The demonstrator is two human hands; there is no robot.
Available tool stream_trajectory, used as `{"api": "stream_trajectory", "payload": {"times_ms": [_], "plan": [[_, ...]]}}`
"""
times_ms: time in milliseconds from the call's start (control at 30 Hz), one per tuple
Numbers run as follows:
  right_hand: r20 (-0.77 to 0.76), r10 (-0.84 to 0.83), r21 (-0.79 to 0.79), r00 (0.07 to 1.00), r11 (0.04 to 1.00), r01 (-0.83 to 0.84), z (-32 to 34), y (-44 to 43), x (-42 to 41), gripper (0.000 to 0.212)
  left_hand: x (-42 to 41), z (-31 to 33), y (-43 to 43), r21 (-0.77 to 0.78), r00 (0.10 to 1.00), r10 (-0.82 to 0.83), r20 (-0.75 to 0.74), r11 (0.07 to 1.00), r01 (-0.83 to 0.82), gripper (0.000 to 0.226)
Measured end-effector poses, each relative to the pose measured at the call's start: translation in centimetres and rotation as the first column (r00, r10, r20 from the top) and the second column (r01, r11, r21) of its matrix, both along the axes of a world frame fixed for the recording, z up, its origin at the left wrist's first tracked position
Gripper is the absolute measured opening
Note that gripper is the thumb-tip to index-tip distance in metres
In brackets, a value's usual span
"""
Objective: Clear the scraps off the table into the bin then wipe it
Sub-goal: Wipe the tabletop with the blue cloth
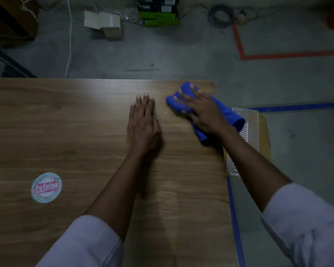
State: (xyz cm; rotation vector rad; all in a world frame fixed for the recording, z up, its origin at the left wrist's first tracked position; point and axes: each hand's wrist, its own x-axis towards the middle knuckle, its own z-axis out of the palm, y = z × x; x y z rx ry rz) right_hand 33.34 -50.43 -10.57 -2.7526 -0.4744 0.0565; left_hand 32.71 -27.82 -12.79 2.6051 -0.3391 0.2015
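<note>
A wooden table (pixel 66 122) fills the lower left of the head view. My right hand (pixel 202 110) presses flat with spread fingers on a crumpled blue cloth (pixel 228 112) near the table's far right corner. My left hand (pixel 143 124) lies flat on the wood beside it, fingers straight and together, holding nothing. A few tiny pale crumbs (pixel 176 125) dot the wood between the hands. A clear plastic bin (pixel 256 132) stands on the floor just past the table's right edge, partly hidden by my right forearm.
A round sticker (pixel 46 187) is stuck to the table at the left. On the grey floor beyond are cardboard boxes (pixel 104 23), a green box (pixel 158 15), coiled cable (pixel 221 15), and red tape (pixel 278 55) and blue tape (pixel 297 106) lines.
</note>
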Motion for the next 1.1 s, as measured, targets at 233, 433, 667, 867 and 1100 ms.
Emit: {"api": "stream_trajectory", "payload": {"times_ms": [233,433,667,867,1100], "plan": [[-0.032,0.225,0.25,0.974,0.945,-0.21,1.8,0.9,-12.7,0.067,-2.2,0.7,0.0,0.006,0.999,-0.053,-0.012,0.999,0.053,0.054],[-0.02,-0.154,0.088,0.988,0.984,0.155,1.4,-0.9,-2.3,0.053,-6.8,-0.8,0.7,-0.075,0.998,-0.008,0.062,0.997,0.013,0.046],[-0.045,0.08,0.223,0.996,0.972,-0.068,0.0,3.7,-15.9,0.064,-10.9,0.4,1.5,-0.256,0.999,-0.021,-0.033,0.967,0.012,0.047],[0.001,-0.085,-0.061,0.996,0.994,0.085,0.7,1.4,-13.8,0.057,-12.2,1.3,-0.6,-0.51,0.991,0.076,-0.11,0.851,-0.122,0.043],[0.027,-0.115,-0.056,0.993,0.992,0.116,-1.2,4.8,-15.4,0.065,-17.2,-0.1,0.6,-0.476,0.994,0.092,-0.061,0.872,-0.11,0.043]]}}
